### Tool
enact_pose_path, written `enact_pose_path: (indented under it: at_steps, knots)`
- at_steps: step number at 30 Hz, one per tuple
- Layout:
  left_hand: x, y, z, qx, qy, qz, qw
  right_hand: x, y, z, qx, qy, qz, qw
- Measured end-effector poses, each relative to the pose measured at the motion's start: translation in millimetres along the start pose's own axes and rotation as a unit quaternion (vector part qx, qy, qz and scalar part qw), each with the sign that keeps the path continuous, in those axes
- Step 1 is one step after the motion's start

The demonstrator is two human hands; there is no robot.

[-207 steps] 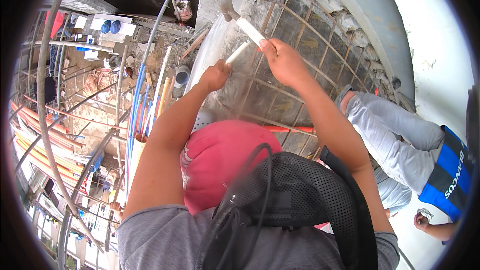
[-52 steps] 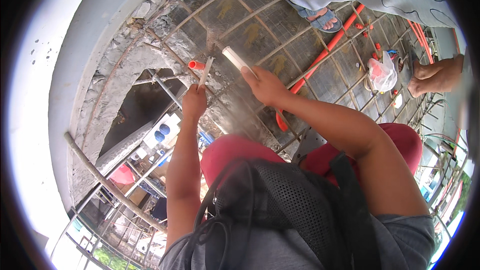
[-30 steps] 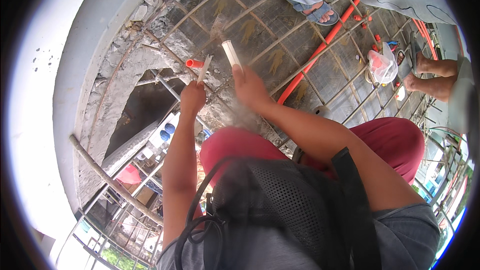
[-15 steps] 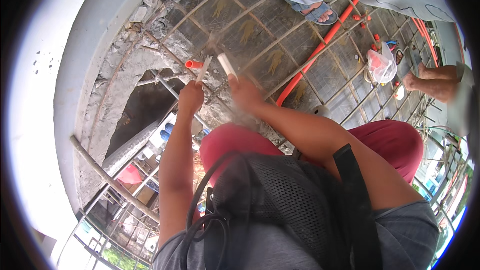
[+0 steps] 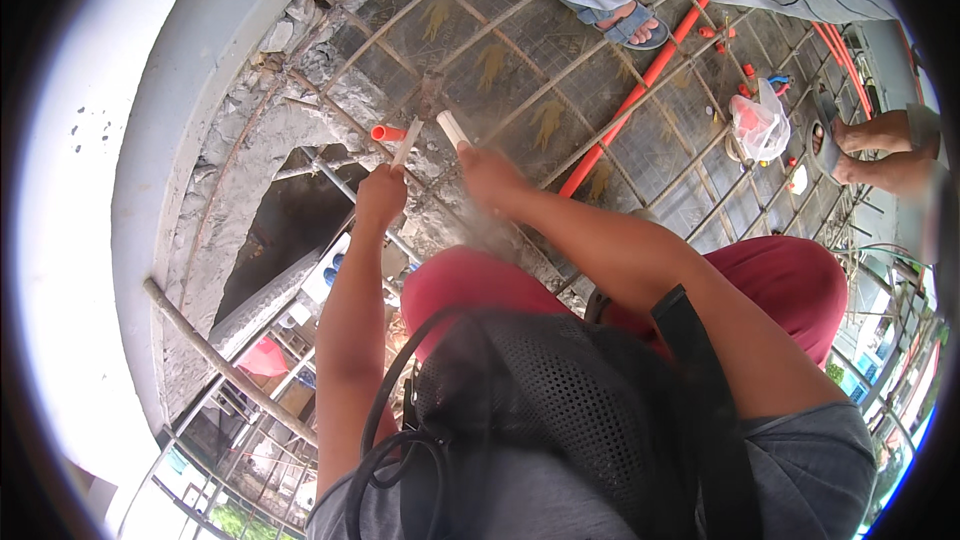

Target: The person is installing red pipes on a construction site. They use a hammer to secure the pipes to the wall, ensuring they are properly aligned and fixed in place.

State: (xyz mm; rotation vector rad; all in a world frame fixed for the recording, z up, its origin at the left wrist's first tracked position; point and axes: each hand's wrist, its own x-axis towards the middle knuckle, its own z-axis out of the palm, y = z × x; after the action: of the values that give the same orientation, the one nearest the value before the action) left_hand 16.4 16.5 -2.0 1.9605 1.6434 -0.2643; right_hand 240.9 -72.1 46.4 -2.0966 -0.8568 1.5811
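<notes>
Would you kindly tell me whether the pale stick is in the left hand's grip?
In: the left hand is closed around the pale stick, whose far end shows.

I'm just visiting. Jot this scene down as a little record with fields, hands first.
Left hand: grip closed around a pale stick
Right hand: blurred, closed around a white handle, far end unclear
Near the stick: short orange pipe; contact unclear
Floor: metal bars crossing over dark panels
Farther right: long orange pipe, plastic bag
Others nearby: sandalled foot, top
</notes>
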Motion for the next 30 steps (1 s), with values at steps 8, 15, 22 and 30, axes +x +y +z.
enact_pose_path:
  at_steps: [8,15,22,30]
  knots:
    - [1,-2,0,0.007,-0.015,0.008,1.000,-16,-5,2,-0.019,0.066,-0.044,0.997]
    - [8,-5,2,0.024,-0.031,0.016,0.999,-11,-21,-14,0.001,0.007,-0.023,1.000]
    - [13,1,-12,0.035,-0.093,0.005,0.995,-32,-11,-26,0.094,-0.009,0.004,0.996]
    - [35,4,-14,0.166,-0.149,0.106,0.969,-34,-4,-73,0.005,0.010,0.026,1.000]
